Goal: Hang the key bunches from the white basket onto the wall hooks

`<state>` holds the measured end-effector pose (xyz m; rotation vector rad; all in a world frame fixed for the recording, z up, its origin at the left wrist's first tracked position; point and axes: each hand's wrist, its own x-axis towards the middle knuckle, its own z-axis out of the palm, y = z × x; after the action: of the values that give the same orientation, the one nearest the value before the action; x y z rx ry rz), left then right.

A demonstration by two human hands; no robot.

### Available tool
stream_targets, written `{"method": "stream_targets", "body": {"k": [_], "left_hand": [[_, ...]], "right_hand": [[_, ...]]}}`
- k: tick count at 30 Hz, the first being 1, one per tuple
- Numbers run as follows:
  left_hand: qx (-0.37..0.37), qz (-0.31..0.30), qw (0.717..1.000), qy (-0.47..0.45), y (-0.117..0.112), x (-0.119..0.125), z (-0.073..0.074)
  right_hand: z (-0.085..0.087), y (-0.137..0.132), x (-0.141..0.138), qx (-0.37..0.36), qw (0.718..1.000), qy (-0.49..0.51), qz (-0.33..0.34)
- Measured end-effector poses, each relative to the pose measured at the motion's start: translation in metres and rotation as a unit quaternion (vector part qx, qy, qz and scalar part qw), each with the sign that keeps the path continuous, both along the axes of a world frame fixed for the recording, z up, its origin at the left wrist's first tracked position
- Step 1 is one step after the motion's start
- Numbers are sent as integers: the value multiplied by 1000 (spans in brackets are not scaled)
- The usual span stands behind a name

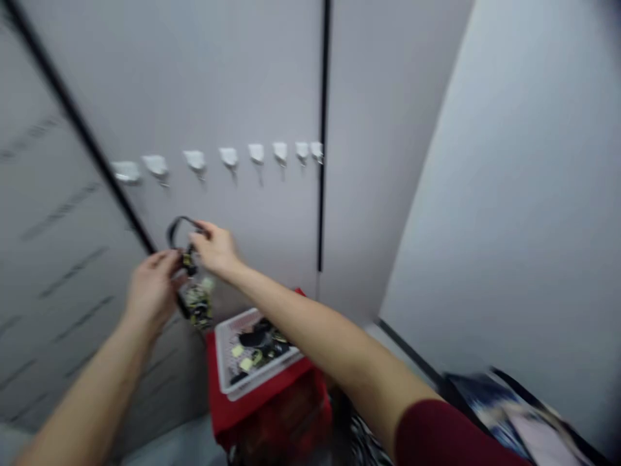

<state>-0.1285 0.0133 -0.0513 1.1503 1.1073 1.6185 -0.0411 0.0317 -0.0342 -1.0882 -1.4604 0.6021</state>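
Both of my hands hold a keychain with a black strap loop (pixel 175 226) in front of the grey panel. My right hand (pixel 217 249) pinches the upper end of the strap. Lower and to the left, my left hand (pixel 152 288) has its fingers closed at the fitting where the strap ends. A yellow, black and pale charm (pixel 198 303) dangles below my fingers; blur hides its details. Above my hands, a row of several white hooks (pixel 228 156) is fixed to the panel.
A white basket (pixel 228 388) with small black and yellow items stands on a red stool (pixel 272 395) below my hands. Bags or printed packages (pixel 514 414) lie at the lower right beside a pale wall (pixel 509 226). Black vertical strips (pixel 324 129) divide the panels.
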Motion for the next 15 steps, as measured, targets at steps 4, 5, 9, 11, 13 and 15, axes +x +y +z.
{"method": "stream_targets", "body": {"k": [4, 5, 9, 11, 13, 15], "left_hand": [[22, -6, 998, -51, 6, -20, 15], [26, -3, 998, -59, 8, -24, 18], [38, -1, 995, -90, 12, -35, 30], [49, -3, 994, -99, 13, -35, 37], [62, -2, 993, -105, 16, -35, 45], [75, 9, 991, -109, 20, -35, 53]], "right_hand": [[11, 19, -25, 50, 996, 74, 30], [14, 22, -30, 61, 994, 86, 40], [27, 27, -44, 84, 990, 103, 55], [35, 27, -48, 97, 989, 102, 51], [45, 28, -50, 114, 988, 93, 44], [56, 29, -53, 133, 988, 74, 37]]}}
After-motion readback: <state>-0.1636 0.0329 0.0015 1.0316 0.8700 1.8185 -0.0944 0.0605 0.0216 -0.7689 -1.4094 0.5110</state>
